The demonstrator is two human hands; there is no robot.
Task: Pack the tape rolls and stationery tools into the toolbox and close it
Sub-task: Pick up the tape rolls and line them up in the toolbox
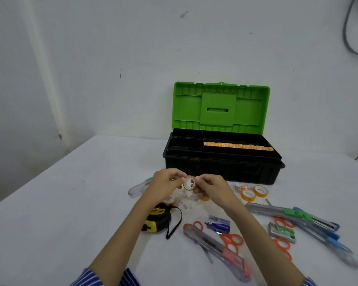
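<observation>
Hands (165,182) (210,185) pinch tape roll (189,183) between fingertips.

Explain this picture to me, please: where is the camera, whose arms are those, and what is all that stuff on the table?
No machine here: a person wears one camera on the head, looking down at their own arms. The left hand and right hand together hold a small tape roll above the white table. Behind stands a black toolbox with its green lid up and a row of orange tape rolls in its tray. Still loose on the table: two yellow tape rolls, a measuring tape, utility knives, orange-handled scissors and small staple boxes.
</observation>
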